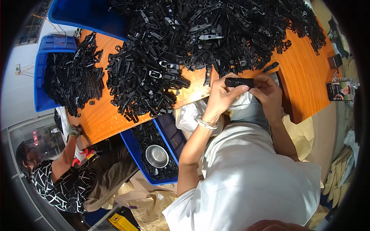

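Note:
In front of my body, both hands hold up a short, dark black plastic part (239, 82). My left hand (220, 96) grips its left end, thumb laid along the near side. The fingers of my right hand (267, 94) are closed at its right end, with the thumb and fingertips against it. Just beyond my hands, a large heap of similar slim black plastic parts (231, 46) covers much of the wooden table (310, 92). One loose black part (207, 75) lies by the table edge, left of my hands.
A second heap (142, 81) spreads to the left. Blue crates (40, 84) stand at the far left; another (169, 133) below the table holds black parts and a metal bowl (157, 156). A co-worker (65, 181) sits at left. A phone (340, 91) is at right.

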`<state>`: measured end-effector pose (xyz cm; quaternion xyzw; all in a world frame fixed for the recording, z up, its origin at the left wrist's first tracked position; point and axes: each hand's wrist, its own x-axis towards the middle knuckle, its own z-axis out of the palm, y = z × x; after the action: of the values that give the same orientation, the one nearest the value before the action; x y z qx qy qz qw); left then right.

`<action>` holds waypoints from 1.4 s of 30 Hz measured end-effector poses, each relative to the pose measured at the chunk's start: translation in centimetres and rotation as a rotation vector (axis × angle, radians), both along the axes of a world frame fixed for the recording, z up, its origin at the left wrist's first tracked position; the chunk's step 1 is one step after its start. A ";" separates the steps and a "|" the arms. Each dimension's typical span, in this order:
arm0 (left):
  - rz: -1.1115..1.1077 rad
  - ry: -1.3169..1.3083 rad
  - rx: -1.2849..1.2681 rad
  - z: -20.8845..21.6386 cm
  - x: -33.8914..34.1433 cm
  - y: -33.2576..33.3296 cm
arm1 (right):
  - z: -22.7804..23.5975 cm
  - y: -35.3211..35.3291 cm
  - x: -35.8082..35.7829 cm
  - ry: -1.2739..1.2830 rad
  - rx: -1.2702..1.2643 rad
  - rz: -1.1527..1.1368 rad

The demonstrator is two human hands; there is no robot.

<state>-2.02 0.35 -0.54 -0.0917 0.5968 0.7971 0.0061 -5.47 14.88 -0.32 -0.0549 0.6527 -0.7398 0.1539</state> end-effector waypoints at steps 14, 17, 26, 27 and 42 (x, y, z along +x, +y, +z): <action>-0.093 0.028 0.033 0.5 -0.7 -0.5 | -0.9 0.3 -0.5 -0.009 -0.119 0.075; -0.185 -0.039 0.035 0.6 -1.2 -0.5 | -0.7 0.6 -1.3 0.021 -0.137 0.099; -0.161 0.219 -0.113 1.1 -1.6 -0.5 | 0.5 0.7 -1.6 -0.058 -0.152 0.209; -0.169 0.236 -0.106 1.2 -1.5 -0.5 | 0.8 0.6 -1.5 -0.053 -0.132 0.226; -0.021 -0.152 0.324 2.0 0.3 0.7 | 1.9 -0.3 -0.7 0.733 0.316 0.148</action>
<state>-1.72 1.01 1.46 -0.1431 0.4593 0.8735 0.0742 -6.15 14.55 1.61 -0.3372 0.7644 -0.5487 -0.0296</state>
